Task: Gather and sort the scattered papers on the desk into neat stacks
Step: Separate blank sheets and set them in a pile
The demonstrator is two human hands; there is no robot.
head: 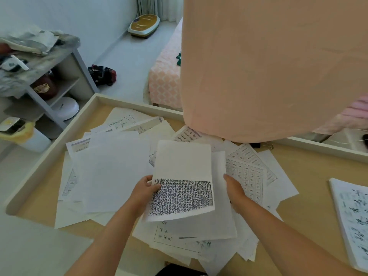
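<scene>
- left hand (144,189): pinches the left edge of a sheet (183,166), thumb on top, fingers curled beneath it; forearm comes in from the bottom edge.
- sheet: held just above the pile, mid-desk, tilted slightly; upper half blank, lower half filled with a dense block of dark writing, too blurred to read.
- right hand (234,189): at the right edge of a blank sheet (219,216) that lies under the written one; thumb tip meets that edge, fingers hidden below, so i cannot tell whether it grips or only touches.
- papers (111,172): many loose white leaves, overlapping at all angles across the left and middle of the desk; some blank side up, some with handwriting, some with printed borders.
- grid sheet (247,180): ruled in small squares with characters, just right of the right hand, partly under other leaves.
- stack (352,222): squared pile with large brush characters on top, at the desk's right edge, well apart from the loose pile.
- desk (310,206): tan top with a pale raised rim.
- cloth (268,66): large peach fabric hanging over the far right of the desk.
- clip (260,145): black binder clip by the cloth's lower hem.
- shelf (65,62): grey unit on the left, cluttered on top.
- bin (25,134): white, yellow liner, beside the shelf.
- bed (165,80): pink patterned cover, beyond the desk.
- bag (102,74): dark, on the floor.
</scene>
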